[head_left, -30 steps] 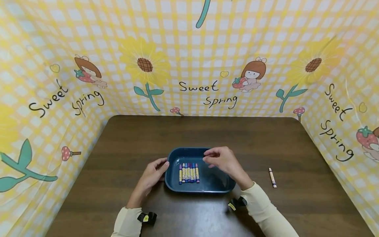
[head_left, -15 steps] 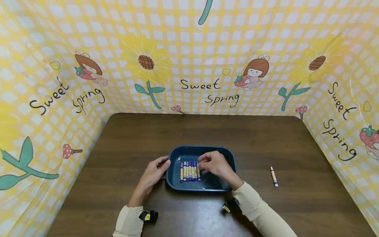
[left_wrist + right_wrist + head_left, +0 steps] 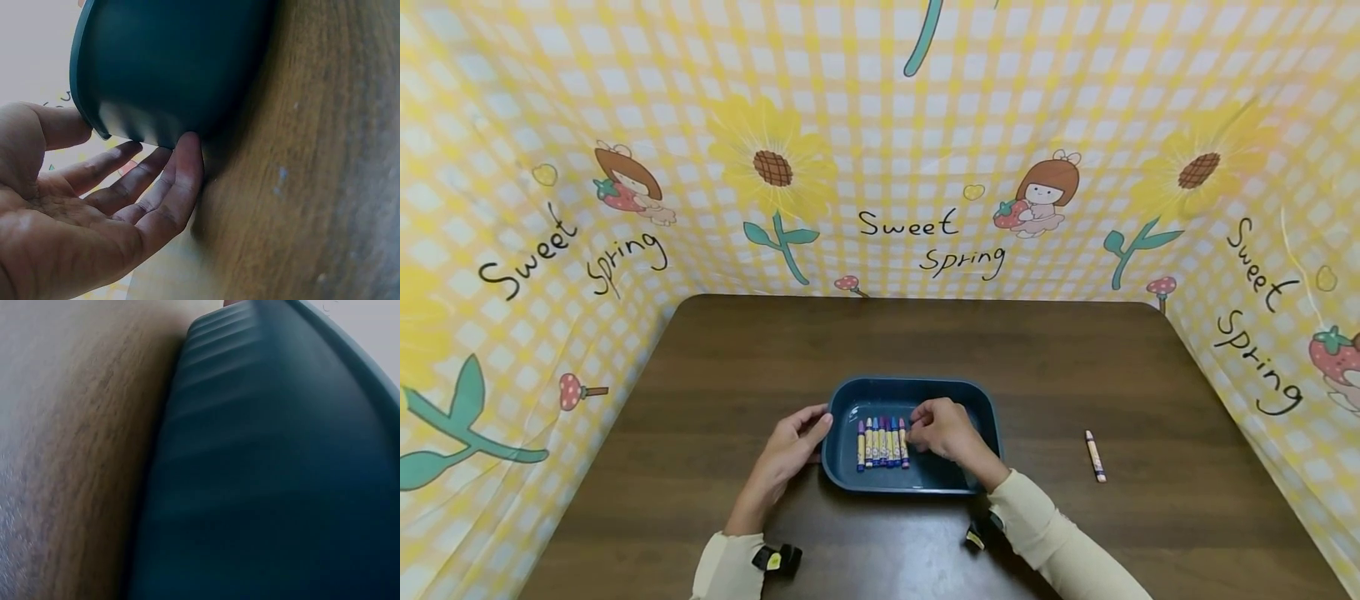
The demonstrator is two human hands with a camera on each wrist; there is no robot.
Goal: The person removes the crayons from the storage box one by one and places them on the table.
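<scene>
A row of several wrapped crayons [image 3: 882,446] lies side by side in the left half of a dark blue tray [image 3: 910,489]. My left hand [image 3: 786,450] is at the tray's left end. In the left wrist view its fingertips [image 3: 187,147] touch the outer wall and its thumb meets the rim. Over the tray, my right hand [image 3: 947,433] has bent fingers close against the rightmost crayon [image 3: 904,446]. Whether they pinch it is hidden. The right wrist view shows only the tray's outer side [image 3: 250,456], with the hand out of sight.
A single pale-wrapped crayon [image 3: 1095,457] lies on the brown wooden table [image 3: 760,350], right of the tray. Yellow checked cloth [image 3: 895,150] hangs around the table's back and sides. A black wrist camera [image 3: 778,560] sits by the left cuff.
My right hand has come leftward and down from above the tray's right part to the end of the crayon row. The left hand stays at the tray's left end.
</scene>
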